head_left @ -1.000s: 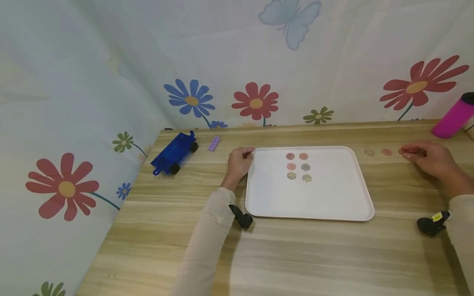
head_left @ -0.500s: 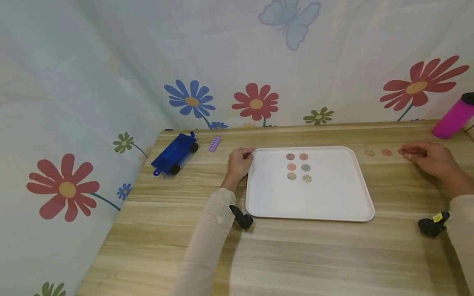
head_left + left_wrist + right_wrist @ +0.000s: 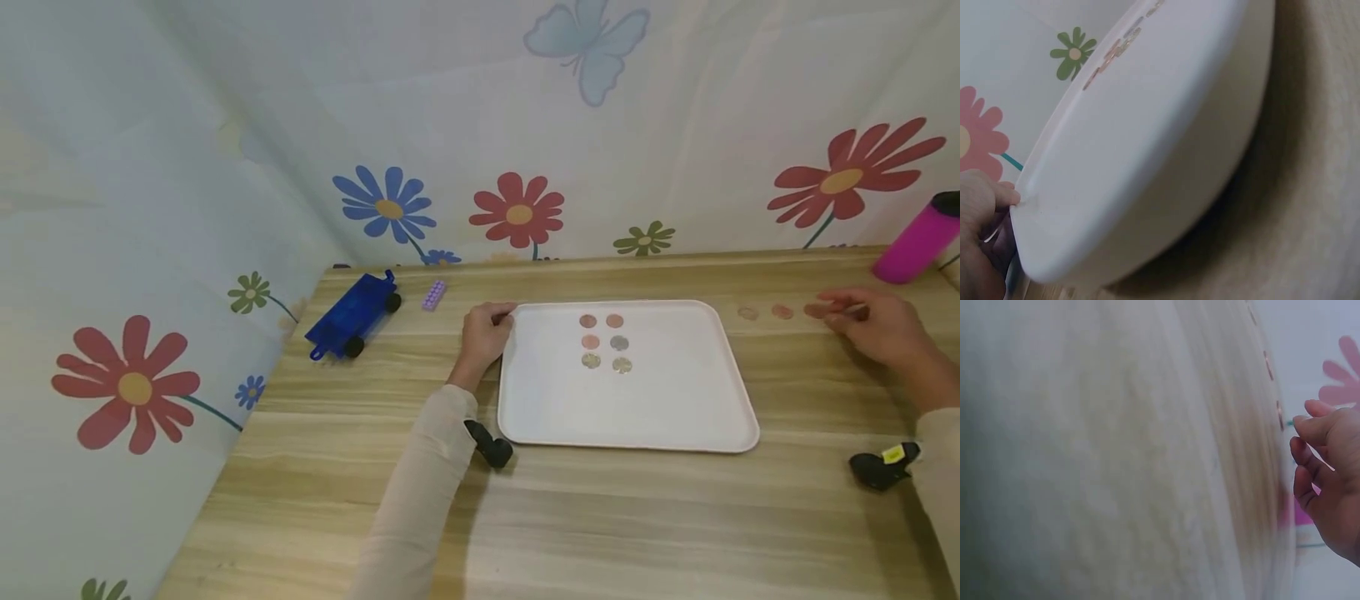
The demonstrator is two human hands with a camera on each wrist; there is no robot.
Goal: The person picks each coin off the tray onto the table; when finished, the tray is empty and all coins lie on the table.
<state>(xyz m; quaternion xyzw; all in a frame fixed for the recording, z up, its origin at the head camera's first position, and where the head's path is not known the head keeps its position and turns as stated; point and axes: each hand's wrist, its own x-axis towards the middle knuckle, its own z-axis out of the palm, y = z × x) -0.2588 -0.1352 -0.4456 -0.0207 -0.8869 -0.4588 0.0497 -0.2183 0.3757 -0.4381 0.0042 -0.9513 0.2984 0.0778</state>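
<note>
My left hand (image 3: pixel 484 337) grips the upper-left corner of a white tray (image 3: pixel 675 408). In the left wrist view its thumb lies over the tray rim (image 3: pixel 1017 203). Several coins (image 3: pixel 590 342), copper, silver and gold-toned, lie flat in two columns on the tray. Right of the tray, a row of three coins lies on the table: a pale gold one (image 3: pixel 747 312), a copper one (image 3: pixel 782 311) and another copper one (image 3: pixel 815 310). My right hand (image 3: pixel 873 325) is just right of that last coin, fingers loosely bent. In the right wrist view, its thumb tip sits slightly apart from the coin (image 3: pixel 1280 415).
A blue toy wagon (image 3: pixel 354 312) with black wheels and a purple toy brick (image 3: pixel 433 295) lie at the table's back left. A pink bottle (image 3: pixel 915 242) with a black lid stands at the back right. A flower-printed curtain (image 3: pixel 450 100) hangs behind the wooden table (image 3: pixel 637 525).
My right fingers have loosened and drawn slightly off the rightmost coin, which now shows more fully. The left hand and the tray keep their places; the head view has tilted up slightly.
</note>
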